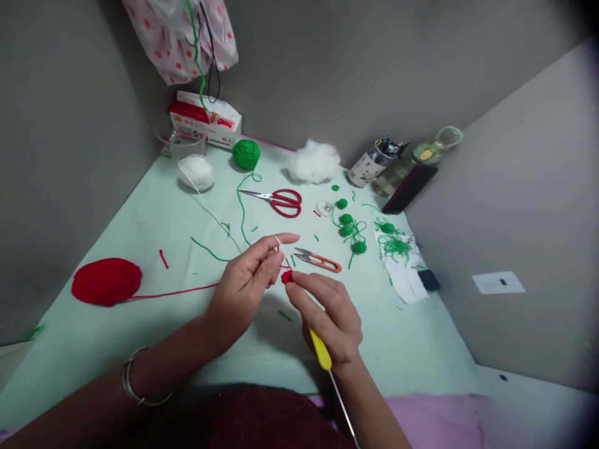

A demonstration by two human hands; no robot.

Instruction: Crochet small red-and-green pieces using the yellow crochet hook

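Observation:
My right hand [330, 312] pinches a small red crochet piece [287, 277] between thumb and fingertips. A crochet hook with a yellow handle [321, 349] is tucked in the same hand, its metal shaft pointing down toward me. My left hand [248, 280] is closed just left of the piece, index finger stretched out and thumb pressed to the other fingers. White yarn [279, 242] loops over that index finger. Red yarn [173, 292] runs from a red yarn ball [107, 282] to behind my left hand, and a red strand shows between the hands.
Orange thread snips [318, 260] lie just beyond my hands, red-handled scissors [285, 203] farther back. White yarn [195, 173], a green yarn ball [246, 154] and stuffing [313, 162] sit behind. Several green crocheted balls [345, 224], a pen holder [369, 163] and a bottle [397, 174] stand right.

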